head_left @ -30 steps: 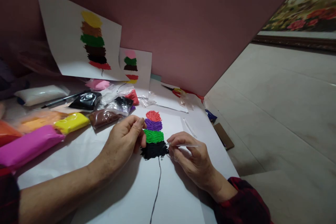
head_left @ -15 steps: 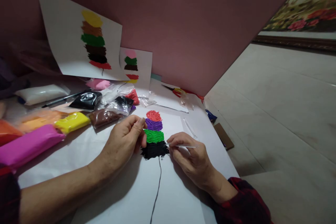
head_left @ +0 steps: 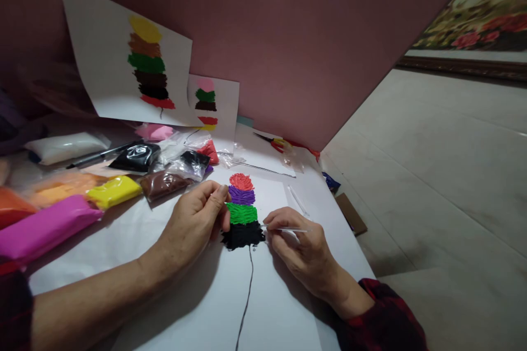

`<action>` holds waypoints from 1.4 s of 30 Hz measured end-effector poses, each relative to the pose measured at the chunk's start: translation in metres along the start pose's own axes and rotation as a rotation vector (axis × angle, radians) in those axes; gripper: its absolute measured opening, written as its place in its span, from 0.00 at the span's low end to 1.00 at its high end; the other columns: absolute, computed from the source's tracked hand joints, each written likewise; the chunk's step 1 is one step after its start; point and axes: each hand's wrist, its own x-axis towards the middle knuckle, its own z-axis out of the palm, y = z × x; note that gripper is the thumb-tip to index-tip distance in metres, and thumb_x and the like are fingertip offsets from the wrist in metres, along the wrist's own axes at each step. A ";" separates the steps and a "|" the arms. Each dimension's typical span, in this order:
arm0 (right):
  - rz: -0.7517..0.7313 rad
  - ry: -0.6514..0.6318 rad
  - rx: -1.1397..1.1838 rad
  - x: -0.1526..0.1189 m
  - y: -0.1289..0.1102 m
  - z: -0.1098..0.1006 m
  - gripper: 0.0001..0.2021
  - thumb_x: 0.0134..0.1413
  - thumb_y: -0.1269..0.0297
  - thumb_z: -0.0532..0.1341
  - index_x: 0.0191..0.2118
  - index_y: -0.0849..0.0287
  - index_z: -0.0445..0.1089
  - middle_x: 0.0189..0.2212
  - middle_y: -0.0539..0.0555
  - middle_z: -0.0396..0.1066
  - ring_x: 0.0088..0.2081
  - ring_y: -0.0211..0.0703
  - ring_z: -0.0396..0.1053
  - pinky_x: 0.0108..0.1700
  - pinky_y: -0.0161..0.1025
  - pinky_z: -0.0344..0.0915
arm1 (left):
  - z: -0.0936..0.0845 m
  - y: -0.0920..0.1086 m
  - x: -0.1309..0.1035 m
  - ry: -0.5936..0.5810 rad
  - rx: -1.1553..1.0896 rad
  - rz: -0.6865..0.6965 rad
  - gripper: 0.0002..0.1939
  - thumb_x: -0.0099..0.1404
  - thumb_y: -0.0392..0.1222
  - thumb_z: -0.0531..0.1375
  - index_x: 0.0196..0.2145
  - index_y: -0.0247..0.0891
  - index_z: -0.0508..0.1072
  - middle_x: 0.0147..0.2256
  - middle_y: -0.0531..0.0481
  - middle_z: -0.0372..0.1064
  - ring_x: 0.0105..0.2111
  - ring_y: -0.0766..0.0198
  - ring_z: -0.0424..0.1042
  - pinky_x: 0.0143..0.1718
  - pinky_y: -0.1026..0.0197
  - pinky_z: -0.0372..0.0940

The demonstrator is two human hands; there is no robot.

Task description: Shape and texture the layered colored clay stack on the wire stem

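Observation:
A white sheet point(head_left: 197, 296) bears a stack of textured clay patches: a red round one point(head_left: 241, 181), a purple one point(head_left: 242, 195), a green one point(head_left: 242, 213) and a black one point(head_left: 242, 236), with a dark line running down below. My right hand point(head_left: 302, 249) pinches a thin clear stick point(head_left: 288, 228), its tip at the black patch's right edge. My left hand point(head_left: 201, 216) is beside the stack on the left, thumb and fingers pressed together; whatever they hold, if anything, is hidden.
Bags of clay, among them a magenta one point(head_left: 49, 230) and a yellow one point(head_left: 114, 192), lie at the left. Two sheets with coloured stacks lean on the wall, the larger point(head_left: 99, 55) leftmost. Scissors point(head_left: 278, 144) and a clear tool point(head_left: 298, 200) lie behind my right hand.

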 end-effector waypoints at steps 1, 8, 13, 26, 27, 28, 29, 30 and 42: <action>-0.002 -0.002 -0.004 0.000 0.000 0.000 0.11 0.53 0.80 0.55 0.38 0.58 0.64 0.34 0.53 0.67 0.35 0.41 0.68 0.38 0.41 0.69 | 0.000 0.000 0.000 0.000 0.003 0.001 0.15 0.66 0.53 0.51 0.28 0.39 0.63 0.16 0.57 0.65 0.15 0.69 0.58 0.17 0.68 0.53; -0.001 -0.002 -0.017 -0.001 0.000 0.000 0.11 0.53 0.81 0.55 0.38 0.58 0.64 0.34 0.53 0.67 0.35 0.41 0.68 0.37 0.42 0.68 | 0.000 0.000 -0.001 0.003 0.006 0.003 0.16 0.66 0.53 0.51 0.28 0.40 0.64 0.16 0.57 0.65 0.14 0.69 0.57 0.16 0.67 0.52; -0.005 0.006 -0.025 -0.001 0.000 0.001 0.11 0.53 0.81 0.54 0.38 0.58 0.64 0.33 0.53 0.67 0.35 0.41 0.67 0.36 0.41 0.68 | 0.000 0.000 -0.001 0.002 0.001 0.002 0.15 0.66 0.53 0.52 0.29 0.40 0.64 0.16 0.57 0.65 0.14 0.70 0.57 0.16 0.68 0.51; 0.002 0.049 -0.019 -0.002 0.000 0.002 0.12 0.52 0.82 0.55 0.37 0.57 0.65 0.33 0.52 0.68 0.35 0.41 0.69 0.36 0.42 0.69 | 0.000 -0.001 -0.001 0.011 0.000 0.005 0.15 0.66 0.53 0.52 0.29 0.40 0.65 0.16 0.57 0.65 0.14 0.69 0.57 0.17 0.67 0.52; -0.015 0.080 -0.014 -0.001 -0.001 0.002 0.12 0.52 0.82 0.56 0.37 0.57 0.65 0.33 0.52 0.68 0.35 0.42 0.69 0.36 0.42 0.69 | 0.000 0.000 -0.001 0.015 0.001 0.006 0.15 0.66 0.53 0.52 0.29 0.40 0.65 0.16 0.57 0.65 0.15 0.69 0.57 0.17 0.67 0.52; -0.037 0.120 -0.011 0.000 -0.002 0.003 0.12 0.51 0.82 0.56 0.37 0.57 0.65 0.33 0.53 0.69 0.35 0.42 0.69 0.36 0.42 0.69 | 0.000 0.000 -0.001 0.017 0.004 0.005 0.15 0.66 0.53 0.52 0.29 0.40 0.65 0.16 0.57 0.65 0.15 0.69 0.57 0.17 0.67 0.53; -0.057 0.157 -0.009 0.002 -0.003 0.003 0.12 0.51 0.82 0.56 0.37 0.57 0.66 0.33 0.53 0.69 0.36 0.42 0.69 0.36 0.43 0.70 | 0.000 0.000 -0.001 0.019 0.007 0.004 0.15 0.66 0.53 0.52 0.29 0.40 0.65 0.16 0.57 0.65 0.15 0.70 0.57 0.17 0.67 0.53; -0.069 0.186 -0.008 0.003 -0.004 0.003 0.12 0.51 0.82 0.56 0.37 0.56 0.66 0.33 0.53 0.69 0.36 0.42 0.70 0.36 0.43 0.70 | 0.000 0.000 -0.001 0.022 0.009 0.005 0.15 0.66 0.53 0.52 0.29 0.40 0.65 0.16 0.57 0.65 0.15 0.69 0.58 0.17 0.67 0.53; -0.009 0.125 0.062 0.003 -0.010 0.013 0.09 0.54 0.79 0.56 0.36 0.58 0.67 0.33 0.55 0.71 0.36 0.42 0.71 0.37 0.42 0.73 | 0.002 0.003 -0.001 0.044 -0.002 0.022 0.14 0.66 0.51 0.51 0.29 0.40 0.64 0.16 0.58 0.65 0.15 0.69 0.58 0.18 0.67 0.54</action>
